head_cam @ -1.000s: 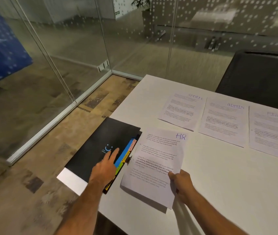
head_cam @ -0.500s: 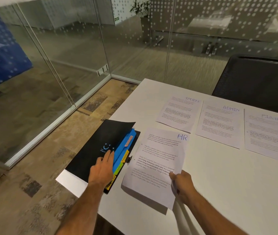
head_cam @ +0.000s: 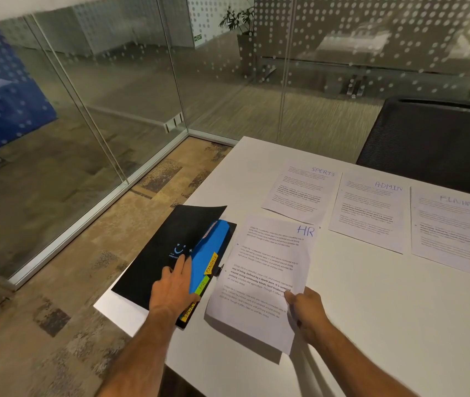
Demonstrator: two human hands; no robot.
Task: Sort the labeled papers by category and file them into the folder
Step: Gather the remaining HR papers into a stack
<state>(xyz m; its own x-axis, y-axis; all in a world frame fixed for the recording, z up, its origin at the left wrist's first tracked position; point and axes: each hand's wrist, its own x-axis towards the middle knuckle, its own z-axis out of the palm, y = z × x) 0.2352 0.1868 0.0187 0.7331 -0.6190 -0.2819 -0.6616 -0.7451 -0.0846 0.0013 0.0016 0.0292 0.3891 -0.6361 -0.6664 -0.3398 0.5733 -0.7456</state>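
Observation:
A black folder [head_cam: 167, 247] lies at the table's left edge, its cover lifted partway off a blue divider [head_cam: 212, 249] with coloured tabs reading FINANCE, HR and SPORTS. My left hand [head_cam: 175, 290] rests on the cover with fingers at the blue divider's edge. My right hand [head_cam: 305, 310] pinches the lower right of the sheet marked HR [head_cam: 268, 270], held just right of the folder, slightly above the table. Three more sheets lie flat behind: SPORTS [head_cam: 302, 193], ADMIN [head_cam: 369, 212] and FINANCE [head_cam: 454, 233].
The white table [head_cam: 371, 325] ends close to the folder on the left, with carpet floor below. A black mesh chair [head_cam: 434, 144] stands at the table's far side. Glass walls [head_cam: 113, 96] enclose the room on the left and behind.
The folder's black cover has risen, baring more of the blue divider and its tabs. My left hand's fingers have slid under the cover's edge. The HR sheet has barely shifted.

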